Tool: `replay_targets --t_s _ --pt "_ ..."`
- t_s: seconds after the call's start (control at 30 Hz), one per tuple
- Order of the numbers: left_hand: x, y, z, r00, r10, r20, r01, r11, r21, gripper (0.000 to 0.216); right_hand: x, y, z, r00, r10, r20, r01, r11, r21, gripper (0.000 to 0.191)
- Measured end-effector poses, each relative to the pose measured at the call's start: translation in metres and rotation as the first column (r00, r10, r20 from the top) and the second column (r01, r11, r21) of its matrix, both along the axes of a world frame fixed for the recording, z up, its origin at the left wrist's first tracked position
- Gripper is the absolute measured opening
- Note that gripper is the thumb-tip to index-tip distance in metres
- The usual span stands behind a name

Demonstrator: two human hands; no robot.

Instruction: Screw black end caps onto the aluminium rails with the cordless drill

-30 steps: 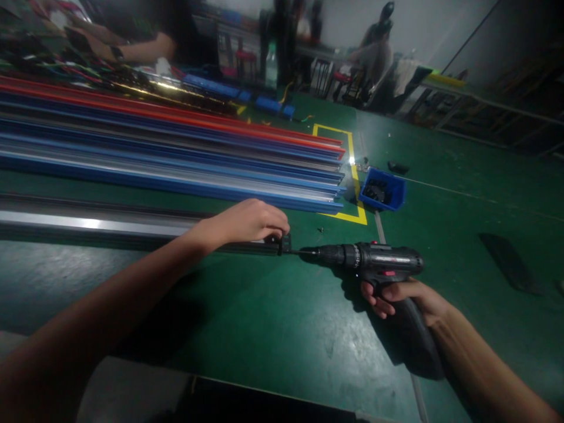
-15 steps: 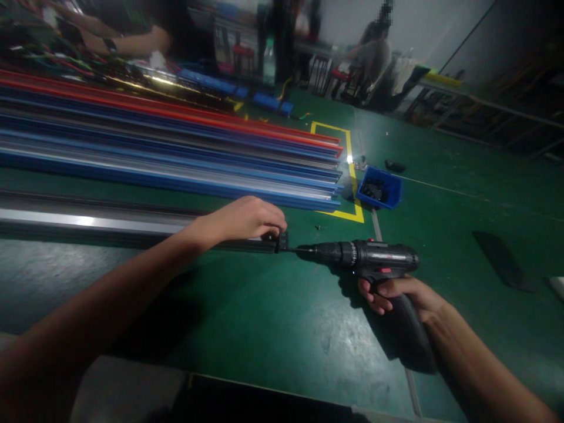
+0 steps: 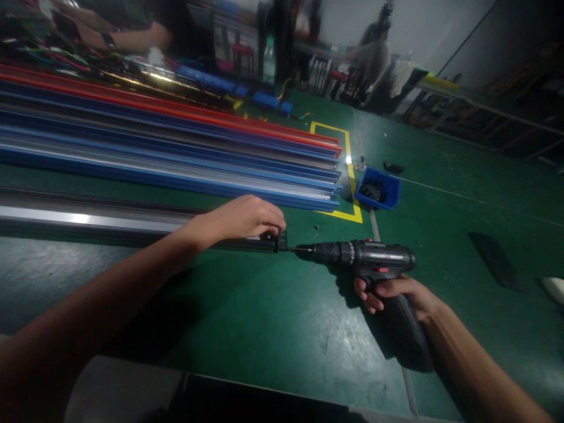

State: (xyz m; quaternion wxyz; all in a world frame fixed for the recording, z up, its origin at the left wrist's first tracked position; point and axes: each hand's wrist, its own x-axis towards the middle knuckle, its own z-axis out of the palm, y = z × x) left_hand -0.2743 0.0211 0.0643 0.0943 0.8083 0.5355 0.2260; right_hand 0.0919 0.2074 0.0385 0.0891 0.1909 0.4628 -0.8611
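Note:
My right hand (image 3: 396, 296) is wrapped round the handle of a black cordless drill (image 3: 365, 255), which lies level and points left. Its thin bit (image 3: 302, 250) reaches a small black end cap (image 3: 282, 241) at the end of a long dark metal profile (image 3: 118, 221). My left hand (image 3: 251, 218) rests over that end, its fingers closed on the end cap. The fingertips of my left hand are partly hidden. A small screw (image 3: 316, 227) lies on the table behind the bit.
Blue profiles (image 3: 220, 170) and red profiles (image 3: 198, 111) lie side by side behind my left hand. A blue bin (image 3: 388, 191) holds small black parts. Yellow tape (image 3: 350, 218) marks the green table (image 3: 282, 329). A flat black piece (image 3: 496, 258) lies at right. Another person's arm (image 3: 127, 40) is at upper left.
The view has shifted slightly, so the drill and bin appear a little further left. Both hands keep their hold, and the bit stays at the end cap.

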Motion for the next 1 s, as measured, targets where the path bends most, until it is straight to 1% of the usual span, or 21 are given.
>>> replay_targets --t_s 0.2,0.43,0.6,0.7,1.0 --pt "0.0005 -0.0002 0.0015 1.000 0.001 -0.006 -0.001 1.000 -0.004 0.022 0.0004 0.0017 -0.0011 0.998 0.023 -0.051 -0.025 0.998 -0.051 0.029" --pt "0.0011 -0.0012 0.0025 1.000 0.008 0.004 -0.008 1.000 -0.015 0.022 0.0010 0.0020 -0.0010 0.999 0.024 -0.030 -0.025 0.999 -0.025 0.031" --pt "0.0013 -0.0015 0.0026 1.000 0.008 0.019 -0.008 1.000 -0.021 0.021 0.0009 -0.0009 0.0033 0.998 -0.002 0.056 -0.001 0.999 0.053 0.027" --pt "0.0012 -0.0015 0.0029 1.000 0.009 0.025 -0.009 1.000 -0.021 0.022 0.0002 -0.0018 0.0049 0.996 -0.015 0.085 0.008 0.997 0.078 0.028" --pt "0.0005 -0.0012 0.0018 1.000 0.002 0.011 -0.002 1.000 -0.014 0.024 -0.0022 -0.0018 0.0053 0.998 -0.001 0.064 -0.003 0.998 0.064 0.026"
